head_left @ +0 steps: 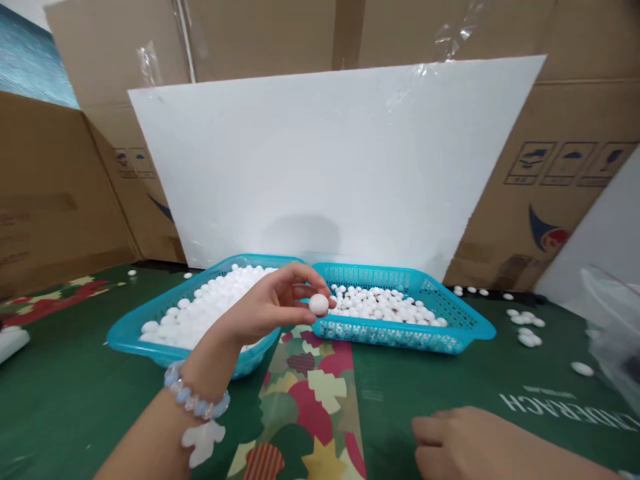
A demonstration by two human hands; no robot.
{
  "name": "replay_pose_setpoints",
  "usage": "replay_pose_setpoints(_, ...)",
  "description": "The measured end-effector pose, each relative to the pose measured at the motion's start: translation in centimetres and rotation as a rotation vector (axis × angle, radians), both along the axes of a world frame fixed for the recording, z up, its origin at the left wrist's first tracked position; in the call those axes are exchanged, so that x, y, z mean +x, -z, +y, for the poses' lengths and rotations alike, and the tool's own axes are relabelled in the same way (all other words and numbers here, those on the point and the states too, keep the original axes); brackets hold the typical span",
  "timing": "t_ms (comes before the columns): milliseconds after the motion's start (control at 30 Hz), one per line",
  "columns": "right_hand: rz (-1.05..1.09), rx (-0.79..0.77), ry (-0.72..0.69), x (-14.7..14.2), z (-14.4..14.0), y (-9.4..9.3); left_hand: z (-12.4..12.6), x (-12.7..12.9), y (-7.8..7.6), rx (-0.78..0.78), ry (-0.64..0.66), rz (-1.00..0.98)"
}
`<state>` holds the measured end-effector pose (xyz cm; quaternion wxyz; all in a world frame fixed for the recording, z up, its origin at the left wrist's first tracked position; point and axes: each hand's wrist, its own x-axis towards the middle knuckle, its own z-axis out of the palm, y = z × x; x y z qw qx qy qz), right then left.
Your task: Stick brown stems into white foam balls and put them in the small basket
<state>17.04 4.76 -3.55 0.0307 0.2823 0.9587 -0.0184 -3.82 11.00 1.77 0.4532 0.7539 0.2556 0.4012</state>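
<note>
My left hand (280,300), with a beaded bracelet (195,395) at its wrist, pinches a small white ball (319,305) between thumb and fingertips. It is held in front of the gap between two blue baskets. Behind my left wrist, the left basket (135,340) is heaped with white balls (215,307). To the right, the perforated basket (400,337) holds a shallower layer of white balls (380,303). Low on the right, my right hand (460,440) is over the green tabletop, its fingers curled together; their undersides are hidden.
Loose white balls (525,317) lie on the green table cover (400,387), mostly at the right. A clear plastic bag (615,327) stands at the right edge. Behind the baskets, a white board (320,167) leans against cardboard boxes (575,113). A patterned strip (310,413) runs down the middle.
</note>
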Motion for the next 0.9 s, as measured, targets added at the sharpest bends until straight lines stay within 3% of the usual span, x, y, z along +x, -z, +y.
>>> replay_pose_setpoints(167, -0.016, -0.119, 0.119, 0.1, -0.6, -1.0, -0.7, 0.8, 0.1, -0.081, 0.191, -0.052)
replay_pose_setpoints(467, 0.047, -0.168, 0.073, 0.6, -0.9, -1.6, -1.1, 1.9, 0.1, -0.242, 0.111, -0.053)
replay_pose_setpoints(767, 0.191, -0.194, 0.220, 0.5, -0.9, -1.9, -1.1, 2.3, 0.4, -0.183, 0.221, -0.213)
replay_pose_setpoints(900, 0.333, -0.146, 0.202, 0.7, -1.0, -2.8, -1.0, 2.4, 0.7, -0.205, 0.300, -0.307)
